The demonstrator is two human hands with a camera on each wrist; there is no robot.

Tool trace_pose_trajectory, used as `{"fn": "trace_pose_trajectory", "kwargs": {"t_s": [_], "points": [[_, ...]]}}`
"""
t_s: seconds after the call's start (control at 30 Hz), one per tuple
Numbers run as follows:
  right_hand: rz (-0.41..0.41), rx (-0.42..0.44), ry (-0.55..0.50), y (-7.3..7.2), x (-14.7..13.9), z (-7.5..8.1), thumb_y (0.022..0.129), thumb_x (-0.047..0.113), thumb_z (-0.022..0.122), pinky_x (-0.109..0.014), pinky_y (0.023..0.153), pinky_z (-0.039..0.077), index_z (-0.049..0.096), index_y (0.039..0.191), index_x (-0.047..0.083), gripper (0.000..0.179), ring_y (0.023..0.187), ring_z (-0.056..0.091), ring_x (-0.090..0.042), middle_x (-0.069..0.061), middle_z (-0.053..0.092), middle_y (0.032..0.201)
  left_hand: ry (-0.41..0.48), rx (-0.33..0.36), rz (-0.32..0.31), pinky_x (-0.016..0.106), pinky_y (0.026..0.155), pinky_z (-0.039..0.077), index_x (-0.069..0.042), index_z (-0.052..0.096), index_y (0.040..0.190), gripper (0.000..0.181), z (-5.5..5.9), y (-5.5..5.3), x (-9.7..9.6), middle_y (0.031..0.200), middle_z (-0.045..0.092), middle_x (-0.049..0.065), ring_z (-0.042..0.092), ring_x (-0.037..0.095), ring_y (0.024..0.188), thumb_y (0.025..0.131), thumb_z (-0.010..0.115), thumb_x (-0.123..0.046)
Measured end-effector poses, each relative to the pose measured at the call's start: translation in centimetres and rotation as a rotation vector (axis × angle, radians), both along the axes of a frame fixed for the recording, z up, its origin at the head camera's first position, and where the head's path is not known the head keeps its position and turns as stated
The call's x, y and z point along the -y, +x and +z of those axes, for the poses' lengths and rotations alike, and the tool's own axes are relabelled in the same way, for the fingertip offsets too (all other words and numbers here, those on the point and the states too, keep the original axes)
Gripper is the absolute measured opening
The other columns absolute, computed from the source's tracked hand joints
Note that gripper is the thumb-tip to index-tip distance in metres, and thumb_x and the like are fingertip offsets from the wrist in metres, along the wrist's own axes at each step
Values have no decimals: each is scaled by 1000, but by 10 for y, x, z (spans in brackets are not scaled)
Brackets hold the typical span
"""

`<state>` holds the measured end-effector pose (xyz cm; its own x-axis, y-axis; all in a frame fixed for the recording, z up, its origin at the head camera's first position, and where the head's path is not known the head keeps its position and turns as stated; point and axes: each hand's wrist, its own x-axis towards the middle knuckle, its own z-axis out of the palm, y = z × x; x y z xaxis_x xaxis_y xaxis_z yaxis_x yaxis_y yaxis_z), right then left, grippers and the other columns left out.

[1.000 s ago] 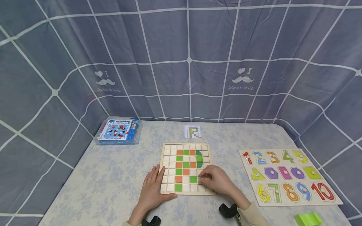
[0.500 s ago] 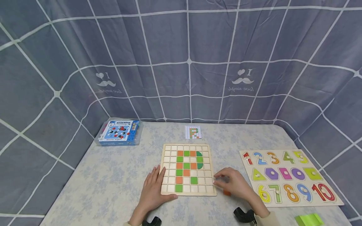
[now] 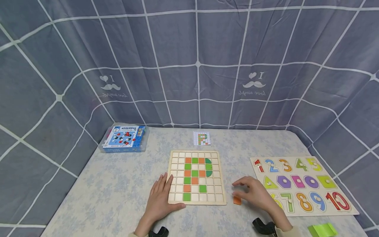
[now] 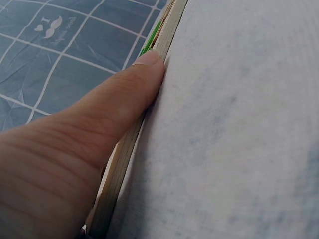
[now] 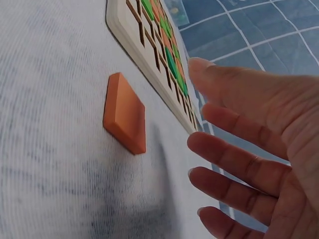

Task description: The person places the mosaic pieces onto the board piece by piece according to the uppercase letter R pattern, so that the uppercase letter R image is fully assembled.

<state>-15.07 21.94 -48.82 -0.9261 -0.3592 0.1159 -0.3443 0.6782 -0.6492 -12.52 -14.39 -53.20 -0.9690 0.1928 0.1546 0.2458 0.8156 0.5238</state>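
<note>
A wooden grid board (image 3: 222, 198) lies on the table with orange and green tiles set in several of its cells. At its lower left corner my left hand (image 3: 159, 199) rests with fingers straight along the left edge; in the left wrist view the thumb (image 4: 124, 89) presses the board's front edge. Right of the board, an orange square tile (image 3: 237, 200) lies flat on the cloth. My right hand (image 3: 254, 193) hovers above and beside this tile, fingers and thumb apart, holding nothing. The right wrist view shows a gap between the tile (image 5: 124, 113) and the fingertips.
A small pattern card (image 3: 202, 138) lies behind the board. On the right is a number and shape puzzle board (image 3: 302, 212), with a light green block (image 3: 322, 229) in front. A clear case with a blue box (image 3: 124, 138) stands at the back left.
My right hand has moved right, off the board to beside the orange tile, which is now uncovered. A green tile stays in the lower part of the board. The left hand keeps still.
</note>
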Motion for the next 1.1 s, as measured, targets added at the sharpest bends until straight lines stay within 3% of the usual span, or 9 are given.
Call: {"fn": "trace_pose_trajectory", "kwargs": {"t_s": [0.63, 1.1], "points": [[-3, 52, 42, 2, -7, -5, 71, 42, 82, -37, 73, 48, 73, 94, 20, 33, 89, 58, -18, 11, 64, 94, 7, -2, 4, 55, 108, 16, -4, 33, 148, 114, 0, 1, 0, 151, 25, 22, 15, 37, 140, 64, 71, -70], [10, 38, 59, 2, -8, -11, 69, 46, 82, -33, 73, 47, 72, 89, 23, 33, 84, 55, -12, 16, 61, 87, 10, 10, 7, 55, 108, 15, -4, 32, 148, 114, 1, 1, -1, 151, 24, 21, 14, 37, 140, 64, 71, -70]]}}
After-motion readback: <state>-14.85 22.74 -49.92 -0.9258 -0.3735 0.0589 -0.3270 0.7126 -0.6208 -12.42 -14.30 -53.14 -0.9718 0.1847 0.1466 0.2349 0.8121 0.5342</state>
